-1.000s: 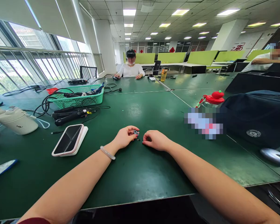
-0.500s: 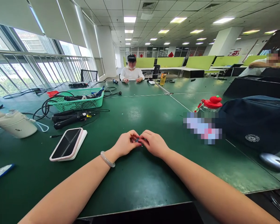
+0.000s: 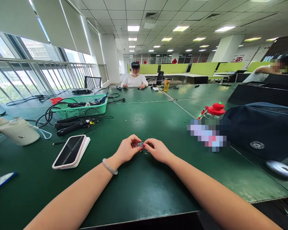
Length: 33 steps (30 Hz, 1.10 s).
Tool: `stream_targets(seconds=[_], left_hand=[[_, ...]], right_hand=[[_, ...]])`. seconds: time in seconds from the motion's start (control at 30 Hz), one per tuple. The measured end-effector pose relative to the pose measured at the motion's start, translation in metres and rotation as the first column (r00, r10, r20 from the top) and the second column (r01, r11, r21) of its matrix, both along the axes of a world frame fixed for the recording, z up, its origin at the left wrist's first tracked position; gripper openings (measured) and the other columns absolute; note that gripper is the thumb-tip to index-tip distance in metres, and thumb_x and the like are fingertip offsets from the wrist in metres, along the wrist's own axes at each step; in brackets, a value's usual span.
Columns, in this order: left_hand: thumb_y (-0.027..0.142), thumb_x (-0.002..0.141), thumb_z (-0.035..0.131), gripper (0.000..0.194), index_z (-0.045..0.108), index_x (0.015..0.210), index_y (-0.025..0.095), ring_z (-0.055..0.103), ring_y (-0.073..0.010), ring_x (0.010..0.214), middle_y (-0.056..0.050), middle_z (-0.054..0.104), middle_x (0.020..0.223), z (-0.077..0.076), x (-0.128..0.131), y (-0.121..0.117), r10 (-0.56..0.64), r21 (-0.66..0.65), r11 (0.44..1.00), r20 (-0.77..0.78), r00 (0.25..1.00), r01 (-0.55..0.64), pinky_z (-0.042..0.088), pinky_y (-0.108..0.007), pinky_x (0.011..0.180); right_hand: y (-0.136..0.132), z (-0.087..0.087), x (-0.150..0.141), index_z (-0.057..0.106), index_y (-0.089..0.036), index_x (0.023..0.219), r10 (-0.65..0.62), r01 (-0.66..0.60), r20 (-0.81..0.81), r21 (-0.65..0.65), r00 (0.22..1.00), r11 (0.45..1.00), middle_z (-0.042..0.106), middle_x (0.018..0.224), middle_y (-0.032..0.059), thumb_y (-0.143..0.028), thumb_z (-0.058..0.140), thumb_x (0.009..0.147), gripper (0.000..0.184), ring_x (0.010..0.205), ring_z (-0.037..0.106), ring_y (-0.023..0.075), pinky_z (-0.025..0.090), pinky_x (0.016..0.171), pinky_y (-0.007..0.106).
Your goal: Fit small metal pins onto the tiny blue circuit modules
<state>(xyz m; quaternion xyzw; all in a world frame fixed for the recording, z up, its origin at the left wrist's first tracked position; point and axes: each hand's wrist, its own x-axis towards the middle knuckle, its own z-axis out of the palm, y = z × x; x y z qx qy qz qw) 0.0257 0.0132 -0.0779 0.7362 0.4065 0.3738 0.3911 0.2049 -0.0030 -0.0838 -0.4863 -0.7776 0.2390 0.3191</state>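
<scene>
Both hands meet just above the green table (image 3: 139, 188) near its front edge. Between the fingertips is a small dark grey-blue patterned object (image 3: 140, 144), too small for me to name its kind. My left hand (image 3: 127, 149) pinches it from the left, thumb and fingers closed; a pale bangle (image 3: 109, 166) circles that wrist. From the right, my right hand (image 3: 157, 150) pinches the object's other end. A tiny shiny piece (image 3: 147, 152) shows just beneath the right fingers; whether it is attached I cannot tell.
A phone (image 3: 70, 151) lies on a white box to the left. Behind it are black cables, a green basket (image 3: 91, 110) and a beige pouch-covered bottle (image 3: 20, 131). On the right stand a red-lidded bottle (image 3: 216, 110) and a navy bag (image 3: 259, 134). A person (image 3: 135, 78) sits opposite.
The small object shows more clearly between my fingertips, and my right hand has shifted slightly. The whole view has tilted up a little. The person opposite has moved their hands.
</scene>
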Motion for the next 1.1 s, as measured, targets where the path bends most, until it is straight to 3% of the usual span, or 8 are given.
stream_targets(seconds=[0.33,0.47,0.63,0.8,0.97,1.1], left_hand=[[0.032,0.067,0.068,0.025,0.055,0.082,0.016,0.045,-0.0091,0.056,0.002,0.054,0.064,-0.001,0.002,-0.002,-0.014,0.014,1.000,-0.124,0.992,0.016,0.038,-0.021,0.055],[0.029,0.067,0.067,0.023,0.056,0.084,0.017,0.050,-0.0100,0.058,0.001,0.058,0.068,-0.003,-0.002,0.004,0.120,0.062,0.992,-0.151,0.981,-0.111,0.039,-0.022,0.056],[0.027,0.065,0.068,0.024,0.055,0.083,0.018,0.054,-0.0113,0.063,0.000,0.060,0.073,-0.010,-0.008,0.015,0.236,0.020,0.972,-0.132,0.963,-0.235,0.043,-0.023,0.061],[0.025,0.064,0.067,0.024,0.054,0.084,0.017,0.055,-0.0111,0.064,0.000,0.061,0.076,-0.011,-0.007,0.015,0.214,-0.019,0.976,-0.095,0.972,-0.217,0.044,-0.024,0.063],[0.025,0.065,0.067,0.024,0.055,0.084,0.017,0.054,-0.0111,0.063,0.000,0.061,0.075,-0.009,-0.005,0.012,0.185,-0.010,0.982,-0.099,0.978,-0.187,0.044,-0.024,0.062],[0.026,0.065,0.066,0.024,0.055,0.084,0.017,0.053,-0.0107,0.062,0.000,0.061,0.074,-0.011,-0.006,0.013,0.169,-0.005,0.985,-0.098,0.981,-0.171,0.043,-0.023,0.061]], right_hand=[[0.001,-0.002,-0.005,0.053,-0.016,0.065,0.006,-0.005,0.014,-0.061,1.000,0.998,0.048,0.059,-0.0042,-0.029,0.044,0.087,0.027,0.057,0.042,0.0087,0.030,0.053,0.019],[0.004,-0.005,0.000,0.060,-0.017,0.077,0.025,-0.024,0.083,-0.015,0.996,1.000,0.057,0.070,-0.0014,-0.030,0.037,0.091,0.031,0.066,0.049,0.0103,0.034,0.060,0.021],[-0.001,-0.006,-0.003,0.065,-0.022,0.088,-0.048,0.037,0.261,0.047,0.964,0.998,0.057,0.082,0.0006,-0.034,0.057,0.082,0.016,0.073,0.053,0.0118,0.038,0.065,0.022],[-0.007,-0.005,-0.008,0.065,-0.021,0.084,-0.040,-0.005,0.390,0.115,0.920,0.993,0.057,0.085,0.0020,-0.028,0.057,0.082,0.011,0.075,0.054,0.0123,0.039,0.067,0.023],[-0.005,-0.002,0.000,0.066,-0.020,0.077,0.086,-0.108,0.383,0.035,0.920,0.994,0.057,0.080,0.0004,-0.024,0.060,0.080,0.008,0.074,0.054,0.0116,0.038,0.067,0.022],[-0.001,-0.003,0.001,0.067,-0.022,0.084,0.027,-0.049,0.346,0.056,0.938,0.997,0.057,0.081,0.0006,-0.029,0.056,0.084,0.013,0.077,0.054,0.0120,0.039,0.068,0.022]])
